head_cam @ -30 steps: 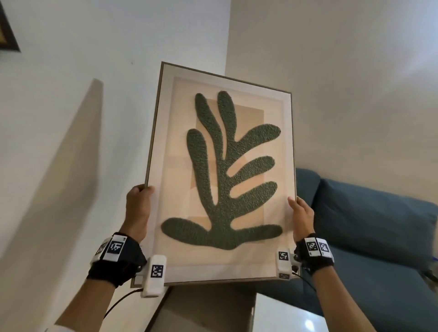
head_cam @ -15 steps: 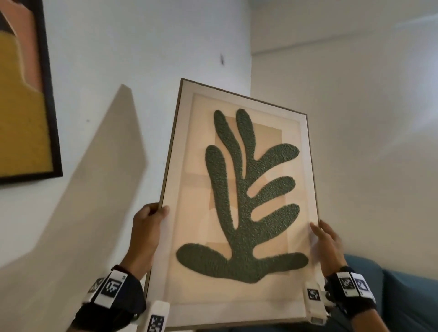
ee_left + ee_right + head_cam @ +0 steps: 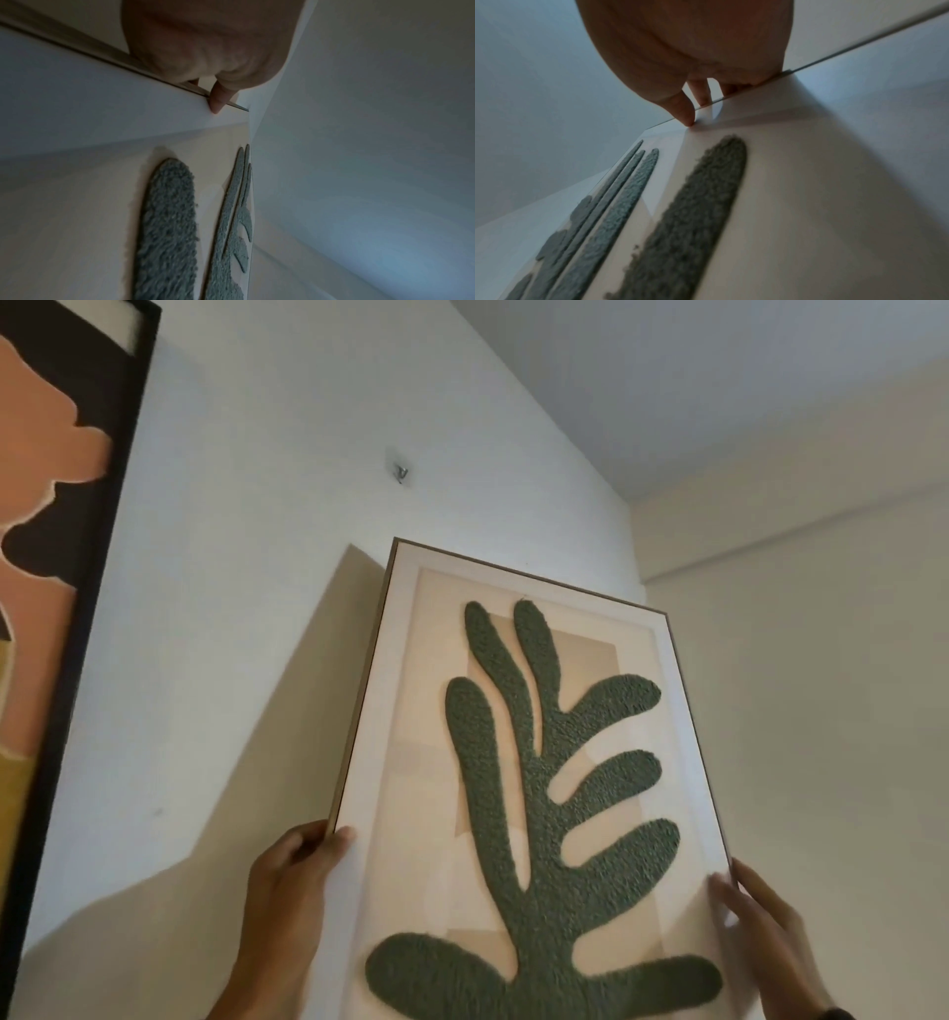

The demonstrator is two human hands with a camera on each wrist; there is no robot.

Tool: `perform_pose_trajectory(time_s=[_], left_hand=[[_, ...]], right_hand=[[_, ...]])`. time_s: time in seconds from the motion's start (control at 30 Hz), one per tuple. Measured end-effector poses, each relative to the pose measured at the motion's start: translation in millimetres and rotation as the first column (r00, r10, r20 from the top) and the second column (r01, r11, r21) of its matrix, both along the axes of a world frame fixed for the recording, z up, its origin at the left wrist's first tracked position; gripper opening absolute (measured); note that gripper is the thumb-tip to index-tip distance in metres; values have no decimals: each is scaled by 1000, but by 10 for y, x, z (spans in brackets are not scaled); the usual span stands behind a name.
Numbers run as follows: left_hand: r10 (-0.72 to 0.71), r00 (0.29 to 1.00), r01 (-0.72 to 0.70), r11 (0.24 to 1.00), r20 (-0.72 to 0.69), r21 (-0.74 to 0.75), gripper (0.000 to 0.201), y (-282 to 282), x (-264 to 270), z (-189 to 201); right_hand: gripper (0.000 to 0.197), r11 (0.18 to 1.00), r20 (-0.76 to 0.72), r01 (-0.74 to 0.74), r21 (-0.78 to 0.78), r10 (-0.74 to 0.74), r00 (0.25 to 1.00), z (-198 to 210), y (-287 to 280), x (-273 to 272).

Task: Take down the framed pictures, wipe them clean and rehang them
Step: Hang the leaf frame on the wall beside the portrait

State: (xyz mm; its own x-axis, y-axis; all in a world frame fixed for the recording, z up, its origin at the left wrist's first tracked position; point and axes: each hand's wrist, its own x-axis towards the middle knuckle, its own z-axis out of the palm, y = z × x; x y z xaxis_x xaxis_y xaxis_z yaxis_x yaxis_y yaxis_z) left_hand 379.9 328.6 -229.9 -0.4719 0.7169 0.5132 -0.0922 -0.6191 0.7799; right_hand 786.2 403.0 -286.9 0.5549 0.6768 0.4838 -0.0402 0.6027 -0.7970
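A framed picture [image 3: 400, 762] with a thin wooden frame, a cream mat and a fuzzy green leaf shape is held up, tilted, close to the white wall. My left hand [image 3: 287, 906] grips its left edge, thumb on the front and fingers behind. My right hand [image 3: 755, 922] holds the right edge, thumb on the front glass and fingers along the back. The left wrist view shows the left thumb [image 3: 218, 101] hooked over the frame edge [image 3: 77, 46]. In the right wrist view the thumb [image 3: 682, 109] presses the glass beside the frame edge [image 3: 859, 46]. A small metal wall hook [image 3: 399, 469] sits above the picture's top left corner.
A large dark-framed picture [image 3: 56, 608] with orange and yellow shapes hangs on the wall at the left. The wall corner [image 3: 634, 546] runs just right of the hook, with the ceiling above.
The picture has risen up the wall toward the hook with both hands still on its sides. The view tilted upward, so the blue sofa and wrist bands dropped out of sight.
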Motion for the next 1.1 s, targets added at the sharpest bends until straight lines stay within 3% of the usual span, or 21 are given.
perform_pose_trajectory(time_s=[0.27,0.37,0.5,0.63,0.77,1.0,1.1], left_hand=[[191,982,-189,970,5,150,8,-121,-191,687],[243,970,-242,946,22,214,18,-172,-239,945],[308,951,-300,914,12,272,16,-266,-343,1257],[367,930,-352,875,17,333,37,-365,-485,1536],[414,910,-394,848,19,355,38,-433,-619,1792],[471,882,-437,814,5,382,35,-500,-714,1994],[498,867,-467,796,21,385,37,-471,-744,1980]], right_hand=[[45,977,127,-188,102,175,976,845,852,-430],[13,964,153,-241,110,223,963,1219,980,-673],[18,952,175,-270,141,244,954,1654,1112,-976],[33,940,180,-285,187,253,951,1994,1244,-1238],[15,927,223,-317,200,272,936,2212,1368,-1420],[17,915,246,-342,215,288,926,2368,1393,-1632],[32,917,257,-338,214,281,925,2385,1398,-1708]])
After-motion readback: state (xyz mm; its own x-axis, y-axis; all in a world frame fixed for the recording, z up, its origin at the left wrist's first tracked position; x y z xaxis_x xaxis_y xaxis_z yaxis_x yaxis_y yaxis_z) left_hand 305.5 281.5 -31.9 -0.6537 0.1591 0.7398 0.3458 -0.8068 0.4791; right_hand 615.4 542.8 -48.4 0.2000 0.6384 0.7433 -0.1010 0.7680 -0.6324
